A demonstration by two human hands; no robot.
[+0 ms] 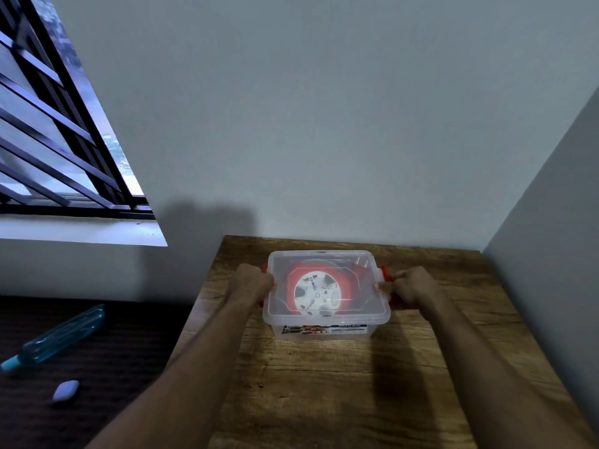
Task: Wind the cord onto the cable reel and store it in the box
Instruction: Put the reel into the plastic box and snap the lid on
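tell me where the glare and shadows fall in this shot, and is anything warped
Head view: a bright patch of glare sits on the box lid, washing out the white face of the reel inside; both arms cast dark shadows on the table nearer the camera; another shadow falls on the wall behind; the wide lens slants the window bars, and the room is dim.

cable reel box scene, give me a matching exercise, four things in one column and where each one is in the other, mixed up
Things:
1. cable reel
2. left hand
3. right hand
4. blue bottle

Places:
A. at the red latch on the box's right side
B. on the dark surface left of the wooden table
C. inside the clear plastic box, under its lid
D. at the red latch on the box's left side

Pairs: 1-C, 2-D, 3-A, 4-B
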